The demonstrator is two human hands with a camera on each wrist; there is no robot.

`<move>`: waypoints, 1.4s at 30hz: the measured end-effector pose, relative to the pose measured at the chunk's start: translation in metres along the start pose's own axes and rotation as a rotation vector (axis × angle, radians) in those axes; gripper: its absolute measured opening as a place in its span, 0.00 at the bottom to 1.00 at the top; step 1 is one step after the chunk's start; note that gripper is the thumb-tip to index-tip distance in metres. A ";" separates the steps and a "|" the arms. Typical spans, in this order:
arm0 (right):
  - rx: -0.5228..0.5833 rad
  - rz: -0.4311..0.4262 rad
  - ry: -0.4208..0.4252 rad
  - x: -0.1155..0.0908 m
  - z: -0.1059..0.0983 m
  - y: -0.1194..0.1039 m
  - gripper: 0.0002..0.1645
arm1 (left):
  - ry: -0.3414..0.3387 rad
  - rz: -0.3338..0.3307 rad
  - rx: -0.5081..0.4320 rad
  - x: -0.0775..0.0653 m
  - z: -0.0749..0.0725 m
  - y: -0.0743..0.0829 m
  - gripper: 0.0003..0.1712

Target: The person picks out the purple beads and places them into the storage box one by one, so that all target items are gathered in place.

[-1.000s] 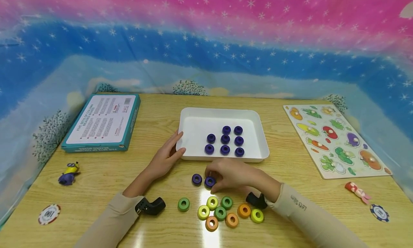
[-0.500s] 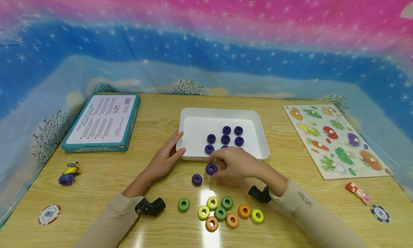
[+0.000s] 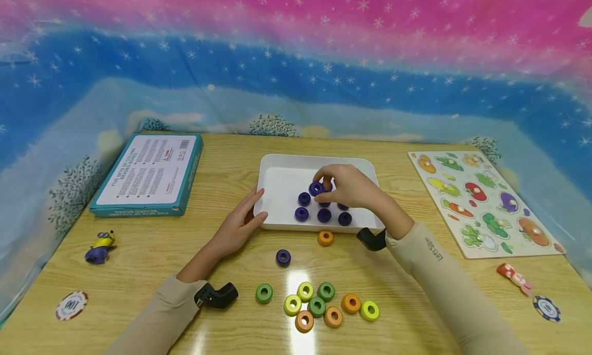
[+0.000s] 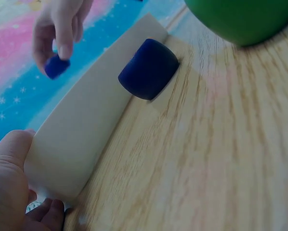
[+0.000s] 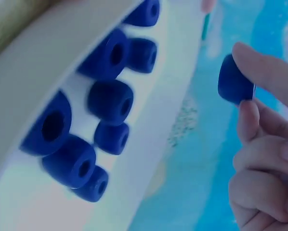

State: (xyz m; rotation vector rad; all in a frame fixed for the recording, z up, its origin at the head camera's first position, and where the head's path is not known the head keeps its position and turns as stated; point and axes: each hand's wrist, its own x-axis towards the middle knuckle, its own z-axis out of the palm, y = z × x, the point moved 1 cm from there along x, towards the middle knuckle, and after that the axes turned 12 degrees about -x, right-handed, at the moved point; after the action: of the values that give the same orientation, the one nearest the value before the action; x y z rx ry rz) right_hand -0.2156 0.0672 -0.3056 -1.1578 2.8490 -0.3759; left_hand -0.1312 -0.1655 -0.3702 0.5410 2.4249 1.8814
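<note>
My right hand (image 3: 351, 186) pinches a dark purple bead (image 3: 316, 188) between thumb and finger, held above the white tray (image 3: 279, 170). The right wrist view shows that bead (image 5: 234, 81) at the fingertips, apart from the tray. Several purple beads (image 3: 301, 214) lie inside the tray, some partly covered by the right hand. With fairly straight fingers, my left hand (image 3: 238, 225) rests against the tray's front left corner; its thumb (image 4: 14, 147) touches the wall in the left wrist view. One purple bead (image 3: 283, 258) and an orange bead (image 3: 326, 238) lie on the table before the tray.
Several green, yellow and orange beads, among them a green bead (image 3: 264, 293), lie near the front. A teal box (image 3: 148, 170) and a minion figure (image 3: 99, 248) stand left. On the right are a vegetable puzzle board (image 3: 481, 201), a small red-and-pink figure (image 3: 515, 279) and a poker chip (image 3: 547, 308).
The right hand has lifted a purple bead from the table and carried it forward over the tray. The orange bead before the tray has come into view. The left hand stays put.
</note>
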 end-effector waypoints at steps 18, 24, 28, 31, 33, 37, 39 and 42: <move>-0.026 0.312 -0.104 0.035 0.034 0.019 0.21 | 0.006 0.000 -0.001 0.001 -0.002 -0.006 0.30; -0.061 0.388 -0.121 0.039 0.044 0.016 0.22 | 0.008 0.022 0.010 0.006 -0.004 -0.034 0.32; -0.083 0.392 -0.140 0.041 0.047 0.015 0.22 | 0.003 0.024 0.009 0.006 -0.004 -0.038 0.32; -0.086 0.384 -0.140 0.040 0.048 0.016 0.25 | 0.002 0.025 0.001 0.007 -0.003 -0.037 0.33; -0.074 0.373 -0.133 0.039 0.046 0.016 0.28 | 0.004 0.023 0.000 0.007 -0.003 -0.037 0.33; -0.052 0.330 -0.100 0.035 0.040 0.015 0.31 | 0.005 0.013 0.002 0.007 -0.003 -0.036 0.33; -0.045 0.303 -0.068 0.032 0.035 0.013 0.30 | 0.004 0.009 0.006 0.006 -0.003 -0.034 0.32; -0.019 0.235 -0.015 0.024 0.027 0.008 0.27 | 0.005 0.011 -0.008 0.004 -0.002 -0.024 0.31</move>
State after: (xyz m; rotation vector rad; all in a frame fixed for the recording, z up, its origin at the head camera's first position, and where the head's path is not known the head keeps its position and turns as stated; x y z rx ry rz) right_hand -0.2353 0.0506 -0.3328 -0.8110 2.9363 -0.3261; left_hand -0.1416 -0.1716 -0.3919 0.5503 2.4218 1.8982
